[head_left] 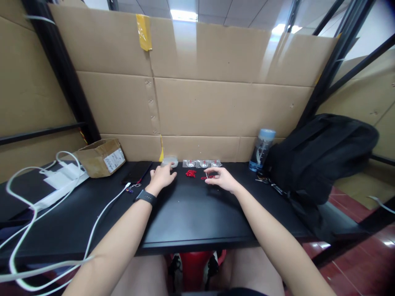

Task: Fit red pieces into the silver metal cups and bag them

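My left hand (162, 176), with a dark watch (146, 197) on its wrist, has its fingers apart at the near edge of a clear round roll (169, 161) near the cardboard wall. A small pile of red cord (191, 174) lies between my hands. My right hand (221, 179) is curled just right of the pile, thumb and fingers around a thin, pale item with red cord (203, 178) beside it; the item is too small to name. Behind the pile stand several clear packets (203, 163) in a row, each with a round piece and a red spot.
On the left are an open cardboard box (100, 158), white cables, a power strip (61, 191) and a dark phone (134, 172). At the right stand a water bottle (261, 150), keys (262, 178) and a black backpack (321, 156). The cardboard wall (200, 102) closes the back.
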`<state>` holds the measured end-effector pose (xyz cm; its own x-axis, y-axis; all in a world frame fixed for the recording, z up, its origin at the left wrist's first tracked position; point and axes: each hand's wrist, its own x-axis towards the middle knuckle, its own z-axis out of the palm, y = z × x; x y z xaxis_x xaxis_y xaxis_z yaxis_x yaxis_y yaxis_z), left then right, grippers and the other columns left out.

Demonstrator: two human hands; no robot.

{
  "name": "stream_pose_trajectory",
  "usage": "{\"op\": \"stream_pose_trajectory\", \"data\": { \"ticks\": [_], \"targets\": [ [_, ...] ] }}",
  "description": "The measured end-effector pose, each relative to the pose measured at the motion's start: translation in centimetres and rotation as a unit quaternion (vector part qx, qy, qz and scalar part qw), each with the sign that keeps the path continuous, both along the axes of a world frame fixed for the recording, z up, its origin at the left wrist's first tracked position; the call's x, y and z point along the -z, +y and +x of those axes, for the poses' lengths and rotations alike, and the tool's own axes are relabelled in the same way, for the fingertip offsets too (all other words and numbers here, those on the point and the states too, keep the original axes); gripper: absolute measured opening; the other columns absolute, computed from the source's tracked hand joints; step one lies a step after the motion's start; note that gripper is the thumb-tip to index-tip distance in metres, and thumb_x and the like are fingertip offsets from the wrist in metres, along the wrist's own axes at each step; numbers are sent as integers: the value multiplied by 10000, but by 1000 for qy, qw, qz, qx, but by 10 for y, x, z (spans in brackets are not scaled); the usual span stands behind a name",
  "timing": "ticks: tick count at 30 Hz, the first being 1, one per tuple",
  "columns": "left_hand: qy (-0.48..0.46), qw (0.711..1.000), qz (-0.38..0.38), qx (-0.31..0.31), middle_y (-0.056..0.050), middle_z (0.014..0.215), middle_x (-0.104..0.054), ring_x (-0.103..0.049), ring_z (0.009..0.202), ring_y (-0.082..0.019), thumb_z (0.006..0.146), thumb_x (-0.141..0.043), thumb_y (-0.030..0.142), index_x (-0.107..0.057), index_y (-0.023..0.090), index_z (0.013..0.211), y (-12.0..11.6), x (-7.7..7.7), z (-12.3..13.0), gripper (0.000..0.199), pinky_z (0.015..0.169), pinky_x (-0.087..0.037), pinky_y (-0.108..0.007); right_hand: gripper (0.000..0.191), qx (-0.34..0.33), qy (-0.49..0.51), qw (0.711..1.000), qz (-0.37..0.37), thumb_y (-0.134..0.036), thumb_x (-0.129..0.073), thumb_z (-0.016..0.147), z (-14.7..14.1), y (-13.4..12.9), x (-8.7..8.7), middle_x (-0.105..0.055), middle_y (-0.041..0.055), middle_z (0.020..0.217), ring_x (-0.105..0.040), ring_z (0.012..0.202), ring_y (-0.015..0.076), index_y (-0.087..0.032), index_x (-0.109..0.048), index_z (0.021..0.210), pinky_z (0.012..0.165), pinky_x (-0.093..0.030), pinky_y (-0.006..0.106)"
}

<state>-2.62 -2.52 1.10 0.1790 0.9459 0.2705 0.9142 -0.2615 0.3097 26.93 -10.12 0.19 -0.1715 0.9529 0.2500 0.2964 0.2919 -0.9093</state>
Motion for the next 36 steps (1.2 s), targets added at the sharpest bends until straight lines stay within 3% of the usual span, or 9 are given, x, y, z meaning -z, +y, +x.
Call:
{"op": "stream_pose_trajectory", "data": {
  "ticks": [4,10,17,19,22,25,28,32,36],
  "targets": [
    [-29,996,-36,-72,-99,1449,-620,-520,1354,-392,910,-530,387,-477,271,1503,14,5,-13,606,1034,-434,-569,512,1,-3,1000,9,-366,-880,680,4,2,2,-721,97,1188,-728,818,179,-186,-736,1138,841,-590,352],
    [-36,996,-32,-73,-120,1475,-592,-492,1393,-385,879,-544,341,-531,249,1473,17,6,-17,602,1037,-447,-565,510,1,0,1000,6,-351,-874,681,3,3,4,-717,98,1166,-729,804,176,-177,-732,1139,785,-596,322],
    [-91,990,103,-23,-28,1109,-796,-696,1142,-288,844,-581,293,-747,272,1070,-12,-23,-2,282,1041,-428,-458,519,-7,32,999,-4,-369,-878,685,5,5,3,-708,97,1165,-728,753,167,-185,-724,1146,718,-598,305],
    [-132,982,134,27,-10,1021,-808,-737,1031,-251,844,-575,269,-756,264,1007,-23,-31,8,243,990,-475,-400,512,0,27,1000,9,-373,-877,689,7,5,1,-716,97,1129,-724,754,167,-178,-731,1139,712,-597,300],
    [-174,961,126,172,2,977,-805,-749,948,-197,835,-534,169,-732,244,970,-36,-35,24,252,917,-522,-317,508,22,24,999,22,-373,-881,686,11,6,-3,-726,97,1090,-706,694,147,-169,-737,1128,678,-587,286],
    [-186,932,83,300,-16,1025,-788,-733,979,-180,837,-488,92,-635,226,1029,-45,-29,36,278,909,-528,-303,517,33,40,998,20,-391,-882,684,15,5,-6,-733,90,1035,-709,670,153,-165,-727,1123,652,-583,287],
    [-145,910,12,389,-37,1042,-770,-720,965,-181,881,-484,103,-567,225,979,-48,-18,43,177,863,-528,-293,522,40,50,998,22,-407,-882,681,16,5,-8,-734,83,1003,-713,682,164,-164,-720,1113,663,-597,301],
    [-64,881,-70,464,-44,1085,-760,-713,997,-191,938,-518,178,-584,228,934,-49,-7,46,83,873,-508,-291,519,38,58,997,26,-402,-878,685,16,4,-8,-728,88,1045,-716,680,158,-168,-714,1118,650,-601,289],
    [-93,870,-99,474,-68,1246,-735,-682,1150,-204,959,-573,272,-496,245,982,-57,-3,54,85,958,-482,-334,522,41,58,997,25,-403,-874,692,16,4,-8,-726,96,1072,-723,692,162,-168,-715,1130,643,-603,283]
  ]
}}
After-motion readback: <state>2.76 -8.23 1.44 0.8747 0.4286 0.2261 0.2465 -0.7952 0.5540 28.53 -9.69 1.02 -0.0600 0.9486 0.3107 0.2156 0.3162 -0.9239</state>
